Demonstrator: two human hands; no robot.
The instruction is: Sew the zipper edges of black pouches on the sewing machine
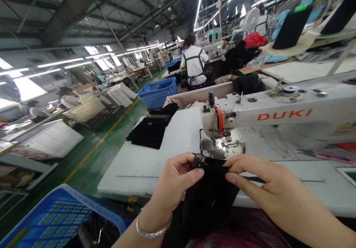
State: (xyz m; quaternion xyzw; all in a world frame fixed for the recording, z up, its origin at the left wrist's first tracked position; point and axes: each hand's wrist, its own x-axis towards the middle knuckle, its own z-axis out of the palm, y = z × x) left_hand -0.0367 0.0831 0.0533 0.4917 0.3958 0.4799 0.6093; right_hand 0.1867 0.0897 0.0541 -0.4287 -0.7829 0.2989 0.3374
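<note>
A black cloth piece hangs over the near edge of the sewing table, just in front of the machine's metal needle plate. My left hand pinches its top left corner, where a small dark tab with a metal fitting shows. The top right edge of the same cloth is between the thumb and forefinger of my right hand. A thin black strip sticks out behind my right fingers. The white sewing machine stands just beyond both hands.
Black pieces lie stacked on the table's left part. Pink-handled snips rest at the right. A blue basket stands at lower left, another blue basket farther off. A person sits ahead, facing away.
</note>
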